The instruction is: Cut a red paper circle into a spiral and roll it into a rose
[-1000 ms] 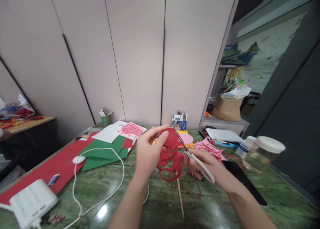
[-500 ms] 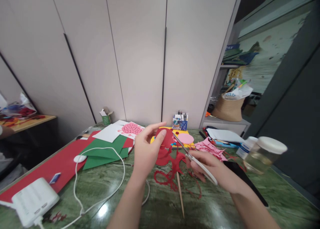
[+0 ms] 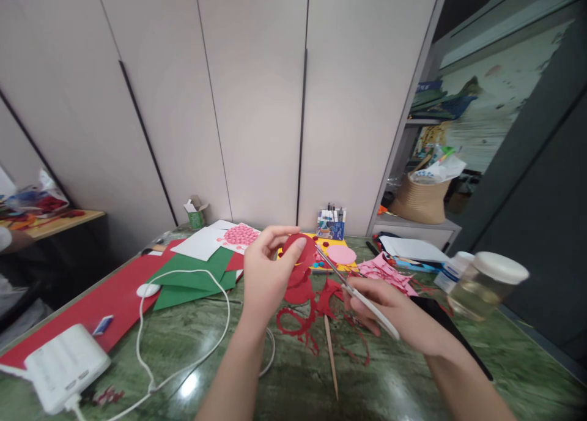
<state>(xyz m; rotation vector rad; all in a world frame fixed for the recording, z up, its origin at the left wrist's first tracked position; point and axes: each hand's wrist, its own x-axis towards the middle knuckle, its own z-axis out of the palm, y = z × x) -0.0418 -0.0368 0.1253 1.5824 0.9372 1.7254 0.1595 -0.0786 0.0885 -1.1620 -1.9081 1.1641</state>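
My left hand (image 3: 268, 271) pinches a red paper circle (image 3: 309, 253) between thumb and fingers above the table. In my right hand (image 3: 383, 308) are white-handled scissors (image 3: 376, 314), their blades pointing up and left at the circle's right edge. Whether the blades touch the paper I cannot tell. Below the hands lie more red paper circles (image 3: 298, 291) and curled red paper scraps (image 3: 293, 323). A wooden stick (image 3: 331, 363) with a pointed end lies just under the scraps. Behind the circle, a pink paper oval (image 3: 342, 254) rests on a yellow sheet (image 3: 321, 237).
Green paper (image 3: 192, 286) and red paper (image 3: 114, 292) cover the left side, crossed by a white cable (image 3: 228, 314) from a white power bank (image 3: 66, 366). At right stand a lidded jar (image 3: 481, 292) and a white bottle (image 3: 452, 273). Pink scraps (image 3: 385, 273) lie nearby.
The red circle in my left hand has turned and shifted slightly left. A red scrap ring below has shifted slightly left too. My right hand with the scissors has barely moved.
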